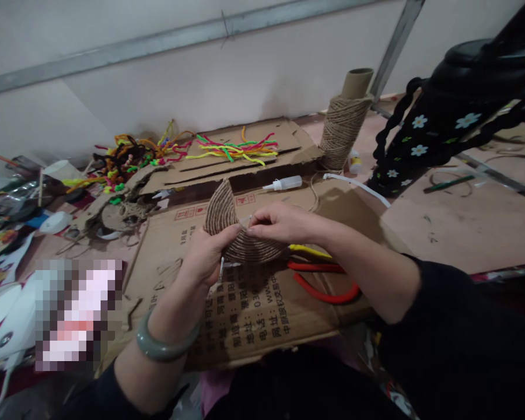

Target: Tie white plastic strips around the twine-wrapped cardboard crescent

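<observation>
A curved piece of coiled jute twine [256, 249], its rows laid side by side, is held up above a printed cardboard sheet [157, 239]. My left hand [207, 254] grips its left part, thumb pressed on the front face. At the inner edge of the piece, my right hand [273, 224] has its fingertips pinched together; what lies between them is too small to make out. A thin white stick [221, 266] shows below my left hand. Red foam-like cords [328, 291] and a yellow cord [310, 252] lie under my right forearm.
Behind stand a twine spool [343, 131] and a dark flowered bottle [420, 137]. A small glue bottle [284, 183] lies on the cardboard. Coloured fuzzy sticks [236, 149] rest on a cardboard piece farther back. Clutter, including a white device [17, 326], covers the left side.
</observation>
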`<state>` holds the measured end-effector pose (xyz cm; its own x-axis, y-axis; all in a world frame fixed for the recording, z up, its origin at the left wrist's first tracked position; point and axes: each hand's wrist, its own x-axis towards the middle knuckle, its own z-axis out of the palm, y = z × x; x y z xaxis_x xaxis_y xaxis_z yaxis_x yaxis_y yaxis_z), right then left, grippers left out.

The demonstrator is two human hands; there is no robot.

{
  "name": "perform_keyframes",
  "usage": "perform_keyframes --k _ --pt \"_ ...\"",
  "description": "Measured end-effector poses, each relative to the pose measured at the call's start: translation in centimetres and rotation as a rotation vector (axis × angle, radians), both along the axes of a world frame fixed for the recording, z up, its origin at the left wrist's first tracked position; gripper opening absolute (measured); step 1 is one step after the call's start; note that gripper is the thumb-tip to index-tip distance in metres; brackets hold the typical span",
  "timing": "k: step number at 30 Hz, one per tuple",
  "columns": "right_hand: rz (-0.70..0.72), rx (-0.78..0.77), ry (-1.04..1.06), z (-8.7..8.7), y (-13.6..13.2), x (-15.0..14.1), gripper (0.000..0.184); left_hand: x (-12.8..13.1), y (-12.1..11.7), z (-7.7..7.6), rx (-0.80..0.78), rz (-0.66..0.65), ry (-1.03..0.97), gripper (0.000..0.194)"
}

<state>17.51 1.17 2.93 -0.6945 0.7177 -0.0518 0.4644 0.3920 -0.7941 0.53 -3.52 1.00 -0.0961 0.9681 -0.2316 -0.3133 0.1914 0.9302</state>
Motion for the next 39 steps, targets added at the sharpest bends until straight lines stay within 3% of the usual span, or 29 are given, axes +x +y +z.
perform_keyframes --k 6,12,22,29,35,39 --pt "0.005 -0.002 0.047 -0.4 0.0 -0.4 0.017 0.0 0.1 0.0 -0.006 -0.002 -0.007 0.023" --pt "-0.042 -0.002 0.025 -0.1 0.5 0.1 0.030 -0.3 0.3 0.1 0.005 0.068 -0.009 0.023" --pt "-0.013 0.030 0.021 -0.6 0.4 0.0 0.022 -0.4 0.4 0.2 0.016 0.074 0.002 0.023" --pt "-0.015 0.064 -0.024 0.0 0.4 0.2 0.029 -1.0 0.9 0.0 0.074 0.125 0.011 0.030" --pt "-0.082 0.162 -0.085 0.4 0.1 0.1 0.025 -1.4 1.1 -0.2 0.095 0.151 -0.032 0.028" --pt "-0.167 0.219 0.007 -0.1 0.2 -0.1 0.025 -1.1 1.2 -0.4 0.158 0.145 -0.104 0.028"
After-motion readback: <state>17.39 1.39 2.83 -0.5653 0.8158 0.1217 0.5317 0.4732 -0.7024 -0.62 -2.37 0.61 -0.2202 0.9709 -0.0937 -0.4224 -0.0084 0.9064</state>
